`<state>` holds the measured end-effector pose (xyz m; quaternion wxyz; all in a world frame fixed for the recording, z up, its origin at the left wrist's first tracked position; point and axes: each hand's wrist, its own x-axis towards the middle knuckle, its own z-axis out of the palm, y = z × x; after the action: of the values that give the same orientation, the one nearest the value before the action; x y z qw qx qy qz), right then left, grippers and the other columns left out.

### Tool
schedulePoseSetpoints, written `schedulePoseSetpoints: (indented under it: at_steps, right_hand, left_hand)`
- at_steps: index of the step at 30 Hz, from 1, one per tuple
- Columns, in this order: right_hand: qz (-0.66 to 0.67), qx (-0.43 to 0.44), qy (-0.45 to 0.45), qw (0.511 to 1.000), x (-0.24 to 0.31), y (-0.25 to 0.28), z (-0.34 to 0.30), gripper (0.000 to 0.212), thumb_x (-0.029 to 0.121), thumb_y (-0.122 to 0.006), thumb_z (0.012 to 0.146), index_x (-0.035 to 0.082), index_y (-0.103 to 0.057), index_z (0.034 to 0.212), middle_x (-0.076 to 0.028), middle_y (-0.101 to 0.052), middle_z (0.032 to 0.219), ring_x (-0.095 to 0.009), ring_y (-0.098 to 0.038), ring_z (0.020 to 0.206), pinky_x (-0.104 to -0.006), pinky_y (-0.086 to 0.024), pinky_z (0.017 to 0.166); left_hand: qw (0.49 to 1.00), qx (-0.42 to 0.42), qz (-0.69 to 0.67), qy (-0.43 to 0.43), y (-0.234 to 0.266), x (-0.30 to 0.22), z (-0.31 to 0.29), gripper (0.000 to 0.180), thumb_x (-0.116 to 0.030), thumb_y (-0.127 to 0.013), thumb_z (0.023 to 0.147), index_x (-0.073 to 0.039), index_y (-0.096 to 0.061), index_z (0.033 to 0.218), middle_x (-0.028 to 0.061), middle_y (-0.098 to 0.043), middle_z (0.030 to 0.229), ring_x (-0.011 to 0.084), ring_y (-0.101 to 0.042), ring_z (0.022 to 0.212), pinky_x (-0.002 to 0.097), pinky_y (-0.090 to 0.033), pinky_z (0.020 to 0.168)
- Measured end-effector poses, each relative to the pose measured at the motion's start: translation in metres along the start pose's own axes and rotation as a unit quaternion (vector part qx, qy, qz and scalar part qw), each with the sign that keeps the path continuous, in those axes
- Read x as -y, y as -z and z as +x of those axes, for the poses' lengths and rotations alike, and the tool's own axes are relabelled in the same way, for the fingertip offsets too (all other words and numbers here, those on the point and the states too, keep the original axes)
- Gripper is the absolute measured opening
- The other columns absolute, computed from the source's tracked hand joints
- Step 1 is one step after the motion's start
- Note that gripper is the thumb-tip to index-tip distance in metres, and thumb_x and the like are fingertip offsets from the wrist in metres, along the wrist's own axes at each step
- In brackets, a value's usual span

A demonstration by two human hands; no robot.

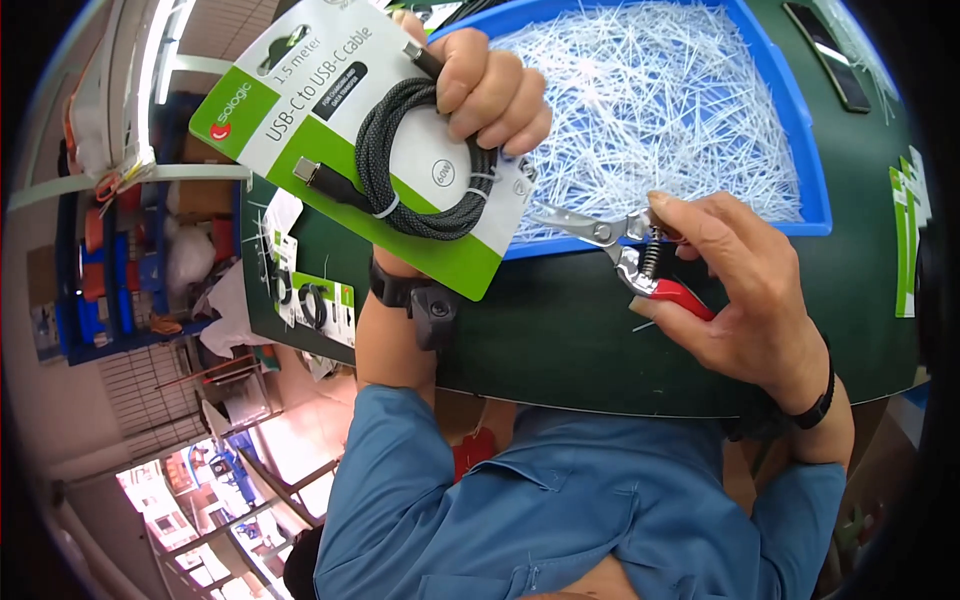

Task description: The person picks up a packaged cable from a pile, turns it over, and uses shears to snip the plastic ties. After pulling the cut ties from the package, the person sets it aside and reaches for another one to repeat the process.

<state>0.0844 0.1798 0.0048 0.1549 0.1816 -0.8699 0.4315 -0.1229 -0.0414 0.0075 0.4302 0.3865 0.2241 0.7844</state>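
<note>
My left hand (495, 95) grips a green and white backing card (290, 95) by its upper right side, fingers curled over the front and across part of the coil. On the card sits a coiled dark braided USB cable (375, 165), bound with thin white ties, one connector pointing left and the other up by my fingers. My right hand (745, 275) holds red-handled spring snips (610, 235). Their jaws point left, close to the card's lower right edge; whether they touch it I cannot tell. Several fingers of this hand are hidden behind the snips.
A blue tray (815, 165) full of thin white plastic strips (660, 100) lies beyond my hands on the dark green table (560, 330). A phone (828, 55) rests at the far right. More carded cables (315, 305) lie at the left, green and white cards (905, 240) at the right edge.
</note>
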Motion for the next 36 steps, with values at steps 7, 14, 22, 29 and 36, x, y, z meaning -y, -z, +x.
schedulePoseSetpoints:
  at_steps: [7, 14, 22, 29, 36]
  right_hand:
    - [0.002, 0.017, -0.006, 1.000, 0.007, -0.001, 0.000, 0.079, 0.001, -0.090, 0.063, 0.002, -0.063, 0.136, -0.013, -0.066, 0.099, -0.025, -0.065, 0.080, -0.0332, -0.057, 0.070]
    - [-0.023, -0.006, -0.004, 1.000, -0.001, -0.003, -0.005, 0.080, 0.000, -0.090, 0.062, 0.002, -0.063, 0.137, -0.013, -0.065, 0.097, -0.026, -0.065, 0.079, -0.0341, -0.055, 0.069]
    - [-0.063, -0.001, 0.009, 0.998, -0.003, -0.001, -0.005, 0.080, -0.001, -0.090, 0.061, 0.002, -0.064, 0.136, -0.014, -0.064, 0.096, -0.027, -0.064, 0.078, -0.0356, -0.053, 0.066]
    - [-0.087, 0.006, 0.032, 0.996, -0.004, 0.003, -0.006, 0.077, -0.004, -0.087, 0.063, 0.000, -0.062, 0.136, -0.013, -0.063, 0.095, -0.027, -0.064, 0.077, -0.0349, -0.052, 0.065]
    - [0.067, -0.051, -0.064, 0.994, 0.003, 0.002, 0.000, 0.056, -0.006, -0.079, 0.079, -0.001, -0.055, 0.130, -0.009, -0.063, 0.095, -0.016, -0.064, 0.079, -0.0299, -0.054, 0.071]
  left_hand:
    - [0.998, 0.053, 0.002, 0.022, -0.015, 0.010, 0.013, 0.055, -0.045, -0.017, 0.116, -0.018, -0.049, 0.079, -0.0053, -0.045, 0.068, 0.0122, -0.042, 0.070, 0.0299, -0.044, 0.074]
    - [0.981, 0.187, -0.005, 0.044, 0.012, 0.019, 0.022, 0.065, -0.056, -0.011, 0.113, -0.014, -0.055, 0.090, -0.0009, -0.054, 0.076, 0.0169, -0.050, 0.075, 0.0339, -0.050, 0.078]
    - [0.984, 0.084, 0.140, 0.067, -0.011, 0.014, 0.014, 0.061, -0.050, -0.015, 0.114, -0.016, -0.050, 0.078, -0.0029, -0.050, 0.069, 0.0147, -0.044, 0.070, 0.0320, -0.046, 0.071]
    - [0.996, 0.075, 0.051, 0.010, -0.015, 0.017, 0.017, 0.057, -0.046, -0.020, 0.115, -0.015, -0.049, 0.078, -0.0022, -0.048, 0.066, 0.0157, -0.044, 0.070, 0.0324, -0.045, 0.074]
    - [0.977, -0.102, -0.128, -0.136, -0.035, 0.071, 0.005, 0.055, -0.044, -0.020, 0.115, -0.015, -0.049, 0.078, -0.0004, -0.049, 0.071, 0.0211, -0.052, 0.085, 0.0402, -0.043, 0.101]
